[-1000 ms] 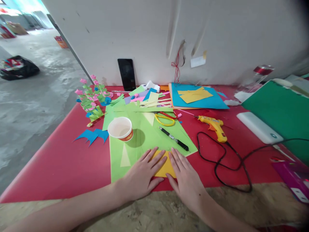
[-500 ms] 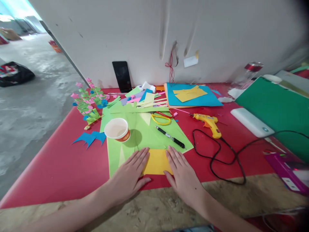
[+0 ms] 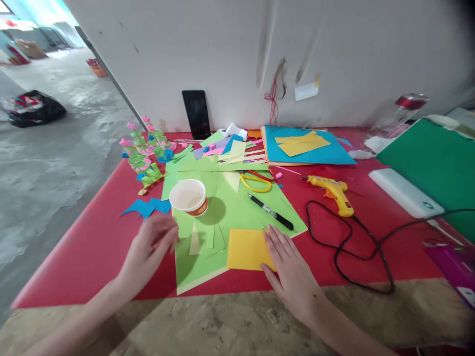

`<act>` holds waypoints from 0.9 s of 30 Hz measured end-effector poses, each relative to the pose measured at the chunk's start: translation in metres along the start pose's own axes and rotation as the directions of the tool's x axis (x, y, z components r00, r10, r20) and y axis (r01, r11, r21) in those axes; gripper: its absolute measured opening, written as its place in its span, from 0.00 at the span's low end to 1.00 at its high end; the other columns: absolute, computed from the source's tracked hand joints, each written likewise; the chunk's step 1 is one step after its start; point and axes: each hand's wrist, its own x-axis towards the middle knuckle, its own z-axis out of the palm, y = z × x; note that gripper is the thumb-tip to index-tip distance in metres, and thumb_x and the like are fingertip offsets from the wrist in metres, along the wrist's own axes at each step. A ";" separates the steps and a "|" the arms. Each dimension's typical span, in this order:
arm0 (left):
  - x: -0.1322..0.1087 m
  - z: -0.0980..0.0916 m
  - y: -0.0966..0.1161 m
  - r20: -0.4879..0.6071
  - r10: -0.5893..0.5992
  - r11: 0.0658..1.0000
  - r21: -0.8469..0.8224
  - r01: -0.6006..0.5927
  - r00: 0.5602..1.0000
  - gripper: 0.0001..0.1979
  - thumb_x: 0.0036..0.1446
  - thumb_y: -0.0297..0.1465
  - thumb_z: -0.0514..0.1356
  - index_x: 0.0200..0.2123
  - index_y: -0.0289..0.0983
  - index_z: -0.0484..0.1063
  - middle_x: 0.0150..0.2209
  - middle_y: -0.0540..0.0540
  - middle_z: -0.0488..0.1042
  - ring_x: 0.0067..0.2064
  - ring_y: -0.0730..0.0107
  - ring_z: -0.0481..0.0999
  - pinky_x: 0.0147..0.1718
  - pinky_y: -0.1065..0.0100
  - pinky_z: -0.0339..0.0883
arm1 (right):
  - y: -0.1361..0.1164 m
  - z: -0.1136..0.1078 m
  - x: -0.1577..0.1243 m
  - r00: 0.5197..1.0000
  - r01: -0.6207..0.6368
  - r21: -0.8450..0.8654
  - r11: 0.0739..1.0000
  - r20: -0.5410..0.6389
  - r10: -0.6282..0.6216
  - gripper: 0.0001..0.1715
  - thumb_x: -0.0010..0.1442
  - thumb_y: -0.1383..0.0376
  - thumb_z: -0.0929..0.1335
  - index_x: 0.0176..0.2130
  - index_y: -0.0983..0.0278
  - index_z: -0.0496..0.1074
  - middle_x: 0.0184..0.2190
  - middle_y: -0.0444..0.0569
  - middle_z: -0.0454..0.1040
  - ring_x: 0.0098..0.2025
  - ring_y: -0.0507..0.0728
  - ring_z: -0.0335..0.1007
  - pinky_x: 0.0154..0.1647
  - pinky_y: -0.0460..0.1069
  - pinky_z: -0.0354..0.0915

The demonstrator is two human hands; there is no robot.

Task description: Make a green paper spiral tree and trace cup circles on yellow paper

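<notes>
A yellow sheet of paper (image 3: 245,249) lies near the table's front, partly over the green paper (image 3: 237,210). My right hand (image 3: 290,267) rests flat on its right end, fingers stretched. My left hand (image 3: 150,249) is raised over the left side, fingers loosely curled and slightly blurred, with nothing seen in it. Just beyond it stands a white paper cup (image 3: 188,196) with a red and orange band. Blue paper cutouts (image 3: 144,208) lie behind that hand. A black pen (image 3: 270,211) and yellow-and-red-handled scissors (image 3: 257,184) lie on the green paper.
A yellow glue gun (image 3: 331,192) lies right, near a looping black cable (image 3: 337,247). At the back are a paper flower craft (image 3: 148,153), a leaning phone (image 3: 196,114), blue sheets (image 3: 315,153) and paper strips. A white power bank (image 3: 404,194) lies by a green board (image 3: 434,163).
My left hand has lifted off the yellow paper and moved left toward the cup and blue cutouts. My right hand stays on the paper. The view has shifted slightly left.
</notes>
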 end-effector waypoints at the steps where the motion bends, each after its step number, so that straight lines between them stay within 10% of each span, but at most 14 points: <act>1: 0.005 0.000 -0.007 -0.075 -0.061 0.997 -0.045 0.058 0.995 0.14 0.56 0.32 0.53 0.46 0.41 0.56 0.39 0.47 0.65 0.34 0.72 0.69 0.32 0.70 0.70 | 0.000 0.000 0.001 1.000 0.002 -0.002 1.000 -0.002 -0.002 0.31 0.61 0.59 0.56 0.58 0.74 0.53 0.61 0.57 0.47 0.63 0.61 0.39 0.57 0.57 0.56; 7: 0.038 0.004 -0.025 -0.051 -0.017 0.998 -0.068 0.013 0.999 0.42 0.45 0.36 0.63 0.59 0.45 0.41 0.59 0.42 0.50 0.60 0.56 0.50 0.58 0.51 0.47 | 0.000 -0.005 0.014 1.000 -0.016 0.025 1.000 -0.012 0.016 0.29 0.61 0.60 0.57 0.57 0.73 0.55 0.60 0.58 0.49 0.61 0.62 0.43 0.58 0.58 0.54; 20: 0.061 0.010 0.003 -0.065 0.005 0.981 -0.194 -0.017 0.998 0.43 0.47 0.37 0.63 0.60 0.42 0.40 0.54 0.43 0.60 0.56 0.56 0.59 0.56 0.53 0.53 | 0.008 -0.008 0.033 0.999 -0.047 0.072 0.996 -0.018 0.048 0.28 0.60 0.59 0.59 0.55 0.73 0.59 0.54 0.57 0.60 0.55 0.63 0.51 0.57 0.58 0.53; 27: 0.063 0.038 0.042 0.237 0.134 0.960 -0.273 -0.067 0.962 0.43 0.45 0.33 0.65 0.59 0.43 0.42 0.57 0.43 0.57 0.58 0.60 0.58 0.56 0.59 0.55 | 0.008 -0.004 0.032 0.998 -0.045 0.099 0.994 -0.049 0.050 0.28 0.60 0.59 0.59 0.54 0.76 0.59 0.53 0.59 0.61 0.55 0.63 0.51 0.56 0.58 0.54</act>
